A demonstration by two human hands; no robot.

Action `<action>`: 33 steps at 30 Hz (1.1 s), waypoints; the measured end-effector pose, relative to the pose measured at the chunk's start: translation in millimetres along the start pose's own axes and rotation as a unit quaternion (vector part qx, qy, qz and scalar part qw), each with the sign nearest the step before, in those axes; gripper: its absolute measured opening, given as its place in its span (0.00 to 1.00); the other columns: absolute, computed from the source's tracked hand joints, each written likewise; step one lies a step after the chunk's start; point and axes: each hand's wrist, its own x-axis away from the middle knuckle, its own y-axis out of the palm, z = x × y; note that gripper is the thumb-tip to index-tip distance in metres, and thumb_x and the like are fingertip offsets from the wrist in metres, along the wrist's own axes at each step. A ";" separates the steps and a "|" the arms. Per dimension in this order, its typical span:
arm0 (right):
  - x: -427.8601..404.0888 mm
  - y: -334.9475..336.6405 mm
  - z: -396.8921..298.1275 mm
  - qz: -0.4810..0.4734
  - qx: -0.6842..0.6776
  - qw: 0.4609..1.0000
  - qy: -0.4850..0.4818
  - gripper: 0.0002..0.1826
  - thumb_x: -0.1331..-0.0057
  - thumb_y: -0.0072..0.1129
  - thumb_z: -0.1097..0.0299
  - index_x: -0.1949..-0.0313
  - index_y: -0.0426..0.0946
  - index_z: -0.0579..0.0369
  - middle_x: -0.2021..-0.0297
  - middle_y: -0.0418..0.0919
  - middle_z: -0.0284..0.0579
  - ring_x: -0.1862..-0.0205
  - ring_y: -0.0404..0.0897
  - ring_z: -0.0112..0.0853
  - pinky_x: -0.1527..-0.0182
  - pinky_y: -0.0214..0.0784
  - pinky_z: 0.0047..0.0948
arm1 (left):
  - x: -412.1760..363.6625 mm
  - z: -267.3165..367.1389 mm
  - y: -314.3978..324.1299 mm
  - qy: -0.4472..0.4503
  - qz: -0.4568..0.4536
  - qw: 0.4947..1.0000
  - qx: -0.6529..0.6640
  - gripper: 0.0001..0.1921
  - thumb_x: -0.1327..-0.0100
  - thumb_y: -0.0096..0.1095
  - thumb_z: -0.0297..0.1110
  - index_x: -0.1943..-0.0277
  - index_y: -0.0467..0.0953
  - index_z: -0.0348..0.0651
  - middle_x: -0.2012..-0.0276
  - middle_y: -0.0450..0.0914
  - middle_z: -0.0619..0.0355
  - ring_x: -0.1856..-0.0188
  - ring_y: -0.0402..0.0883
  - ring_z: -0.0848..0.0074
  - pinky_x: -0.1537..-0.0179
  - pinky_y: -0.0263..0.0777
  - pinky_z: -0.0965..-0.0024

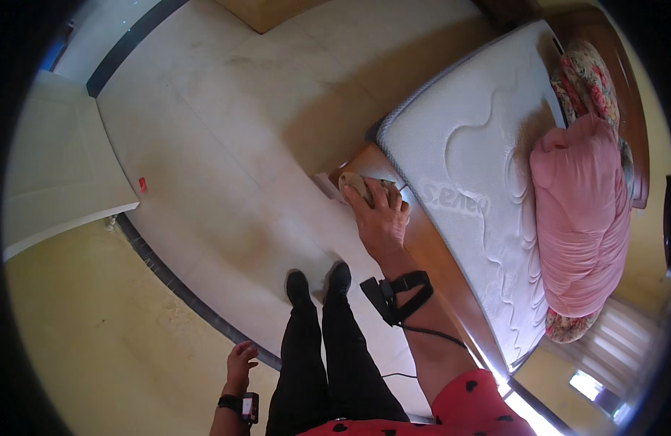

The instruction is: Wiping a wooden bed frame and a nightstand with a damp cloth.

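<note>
My right hand point(383, 217) grips a crumpled brownish cloth point(356, 185) and presses it on the corner of the wooden bed frame point(422, 231), beside the mattress. The white quilted mattress point(455, 147) lies on the frame and bears raised lettering and brown stains. My left hand point(241, 362) hangs low beside my legs, fingers loosely curled and apart, with nothing in it. A device is strapped at each wrist.
A pink bedcover point(580, 218) lies bundled on the mattress by floral bedding point(594, 82). A pale door point(68, 158) stands at the left, near a small red scrap point(143, 184) on the tiled floor point(215, 163). A thin cable hangs by my right arm.
</note>
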 end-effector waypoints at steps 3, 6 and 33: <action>-16.1 1.6 -5.1 -0.017 -0.007 1.000 0.002 0.22 0.45 0.51 0.68 0.51 0.70 0.24 0.48 0.64 0.35 0.47 0.63 0.48 0.54 0.55 0.49 | -5.0 6.5 -6.9 0.004 0.001 1.000 0.008 0.18 0.44 0.55 0.34 0.50 0.68 0.40 0.63 0.76 0.59 0.61 0.75 0.76 0.66 0.70 0.73; -17.2 5.0 -5.5 -0.009 -0.002 1.000 0.009 0.22 0.45 0.50 0.67 0.51 0.70 0.23 0.48 0.64 0.35 0.47 0.62 0.47 0.54 0.56 0.49 | -7.9 16.7 -16.6 0.014 0.003 1.000 0.019 0.18 0.45 0.55 0.34 0.50 0.68 0.41 0.63 0.76 0.59 0.61 0.75 0.76 0.65 0.69 0.72; -114.7 10.9 -72.4 -0.319 0.036 0.927 -0.195 0.12 0.50 0.51 0.67 0.63 0.76 0.43 0.60 0.72 0.42 0.59 0.70 0.43 0.59 0.62 0.47 | -31.9 217.3 -1.0 0.034 0.004 0.999 0.040 0.18 0.43 0.55 0.33 0.49 0.67 0.40 0.61 0.76 0.57 0.60 0.74 0.76 0.63 0.69 0.73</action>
